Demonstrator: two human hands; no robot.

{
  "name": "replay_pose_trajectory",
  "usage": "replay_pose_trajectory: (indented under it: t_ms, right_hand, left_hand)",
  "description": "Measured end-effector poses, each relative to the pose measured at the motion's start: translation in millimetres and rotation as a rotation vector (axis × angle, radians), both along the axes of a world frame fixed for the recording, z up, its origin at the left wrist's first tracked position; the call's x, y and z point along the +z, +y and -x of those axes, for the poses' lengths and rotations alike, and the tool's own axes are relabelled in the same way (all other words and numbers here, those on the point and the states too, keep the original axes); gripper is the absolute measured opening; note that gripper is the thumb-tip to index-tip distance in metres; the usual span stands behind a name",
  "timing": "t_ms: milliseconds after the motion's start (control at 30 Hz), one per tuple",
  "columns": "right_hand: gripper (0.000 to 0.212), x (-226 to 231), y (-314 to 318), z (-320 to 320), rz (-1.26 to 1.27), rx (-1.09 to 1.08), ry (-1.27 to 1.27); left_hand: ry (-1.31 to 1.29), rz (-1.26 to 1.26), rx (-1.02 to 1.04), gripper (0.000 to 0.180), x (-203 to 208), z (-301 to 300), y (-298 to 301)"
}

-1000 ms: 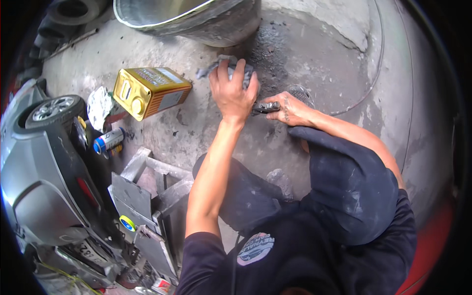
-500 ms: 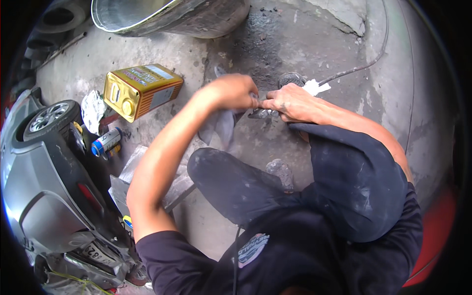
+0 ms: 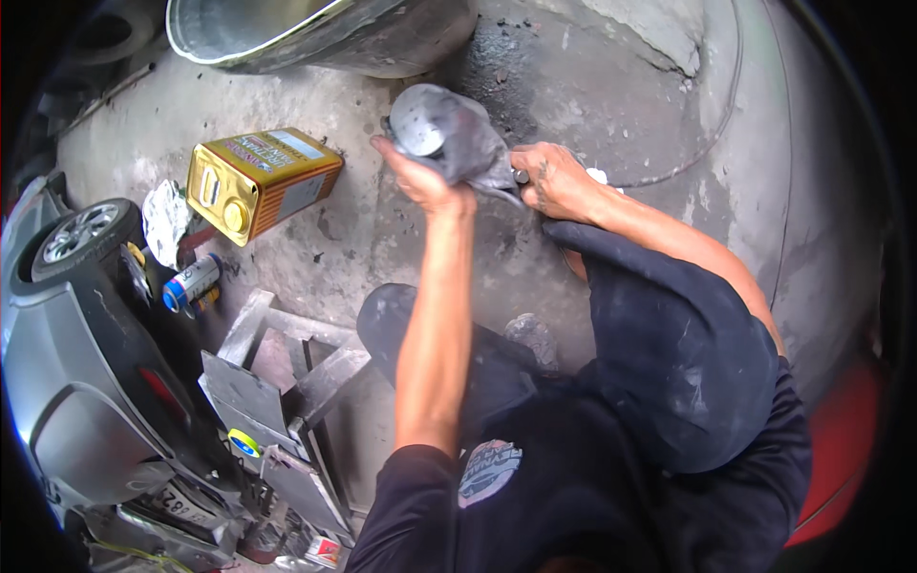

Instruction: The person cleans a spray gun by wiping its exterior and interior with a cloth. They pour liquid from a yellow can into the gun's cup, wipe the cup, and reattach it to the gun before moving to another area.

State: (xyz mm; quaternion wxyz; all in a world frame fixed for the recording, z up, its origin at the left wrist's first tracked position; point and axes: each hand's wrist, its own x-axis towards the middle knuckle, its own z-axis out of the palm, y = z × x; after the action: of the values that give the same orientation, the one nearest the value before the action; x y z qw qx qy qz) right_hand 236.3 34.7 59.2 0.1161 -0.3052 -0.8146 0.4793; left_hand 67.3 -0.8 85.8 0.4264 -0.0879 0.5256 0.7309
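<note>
Grey cloth: creased, matt, pretty grimy. Round grey piece against it: smoother, bit of sheen, metal or plastic, can't tell. Gold tin: shiny metal, nice highlights. Blue-and-white can: smooth, glossy. Big tub: dull, scuffed outside. Floor: rough matt concrete, gritty near tub. Car: smooth grey paint, decent gloss. Crumpled sheet: crinkly, kinda foil-like. Trousers: matt dark cloth, dusty smears.

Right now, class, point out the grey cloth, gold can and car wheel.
Grey cloth (image 3: 470, 145), head view: bunched middle.
Gold can (image 3: 279, 189), head view: striped side.
Car wheel (image 3: 80, 237), head view: spokes.
</note>
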Motion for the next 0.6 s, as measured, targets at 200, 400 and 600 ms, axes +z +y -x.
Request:
replay_pose_trajectory:
  t_ms: [200,400,600]
  right_hand:
    - [0.016,5,1,-3,0.145,-0.042,-0.063]
    - [0.026,45,0,2,0.22,-0.099,0.028]
    - [0.029,75,3,-5,0.6,-0.14,-0.023]
  left_hand:
    - [1.023,0.226,-0.339,0.083,-27,-52,-21]
    - [0.609,-0.174,-0.46,0.072,-29,1,-11]
    - [1.314,-0.048,-0.805,0.039,-42,49,-2]
